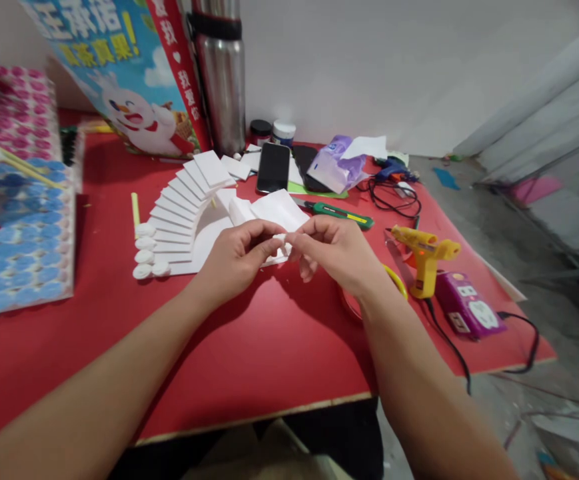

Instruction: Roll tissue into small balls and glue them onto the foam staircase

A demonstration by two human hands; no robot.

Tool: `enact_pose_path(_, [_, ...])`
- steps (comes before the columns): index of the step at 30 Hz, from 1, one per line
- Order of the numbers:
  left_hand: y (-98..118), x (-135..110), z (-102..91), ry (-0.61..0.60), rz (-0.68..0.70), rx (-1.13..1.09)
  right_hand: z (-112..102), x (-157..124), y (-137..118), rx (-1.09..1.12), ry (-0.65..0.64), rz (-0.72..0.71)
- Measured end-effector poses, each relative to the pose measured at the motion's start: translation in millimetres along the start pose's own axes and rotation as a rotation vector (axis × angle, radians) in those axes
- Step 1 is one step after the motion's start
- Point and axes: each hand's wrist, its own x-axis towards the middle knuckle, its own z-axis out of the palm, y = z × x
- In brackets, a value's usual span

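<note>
Over the front of the red table, my left hand [239,257] and my right hand [332,250] meet, thumbs and fingertips pinched on a small white piece [282,244]. The fingers cover most of it, so its shape is unclear. Just behind lies a white sheet [280,208]. To the left of my hands, a curved fan of white board steps [172,217] rests on a white base. Several white rolled rosettes [144,257] sit at its lower left end. A green utility knife [342,215] lies beyond my right hand.
On the right stand a yellow glue gun [425,257] and a purple power strip [469,303] with cords. Yellow-handled scissors [396,281] lie partly under my right forearm. Behind are a phone [273,167], a purple tissue pack [338,165] and a steel flask [222,87]. Blue rosettes [29,247] fill the left.
</note>
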Motion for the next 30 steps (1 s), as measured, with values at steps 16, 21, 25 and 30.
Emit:
enact_pose_path(16, [-1.8, 1.5, -3.4, 0.010, 0.068, 0.156, -0.7, -4.7, 1.9, -0.343, 0.059, -0.222])
enact_pose_path(21, [-4.9, 1.3, 5.4, 0.020, -0.068, -0.146, -1.3, -6.4, 8.8, -0.777, 0.171, -0.621])
enact_pose_path(25, [-5.8, -0.8, 11.4, 0.086, -0.081, -0.225, -0.2, -7.3, 12.3, -0.889, 0.155, -0.655])
enact_pose_path(30, [-5.8, -2.2, 11.6, 0.132, -0.097, -0.248, 0.3, -7.3, 13.9, -0.877, 0.113, -0.608])
